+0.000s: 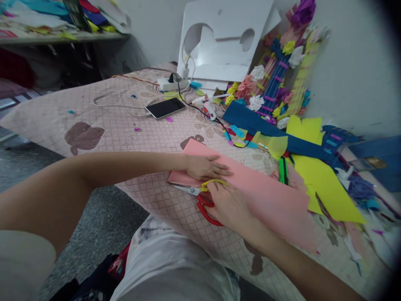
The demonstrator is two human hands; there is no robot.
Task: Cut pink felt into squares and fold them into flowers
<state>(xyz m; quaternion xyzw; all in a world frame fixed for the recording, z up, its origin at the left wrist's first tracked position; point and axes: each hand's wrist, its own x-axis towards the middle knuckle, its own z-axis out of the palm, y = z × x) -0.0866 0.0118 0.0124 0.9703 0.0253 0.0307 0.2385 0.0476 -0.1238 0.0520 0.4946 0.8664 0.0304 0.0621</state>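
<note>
A long strip of pink paper (269, 194) lies slantwise along the table's near side, its left part looking folded in layers. My left hand (205, 166) rests flat on that left part, fingers stretched out to the right. Just below it, my right hand (227, 205) grips a pair of scissors (192, 190) with one red and one yellow handle. The blades point left and lie along the paper's near edge, close to its left corner. Whether paper sits between the blades I cannot tell.
A smartphone (166, 108) on a cable, a white power strip (172, 83) and a glue gun (209, 108) lie beyond the paper. To the right are a green cutter (283, 170), yellow paper (326, 188) and blue paper (250, 121). Paper flowers (257, 102) stand against the wall.
</note>
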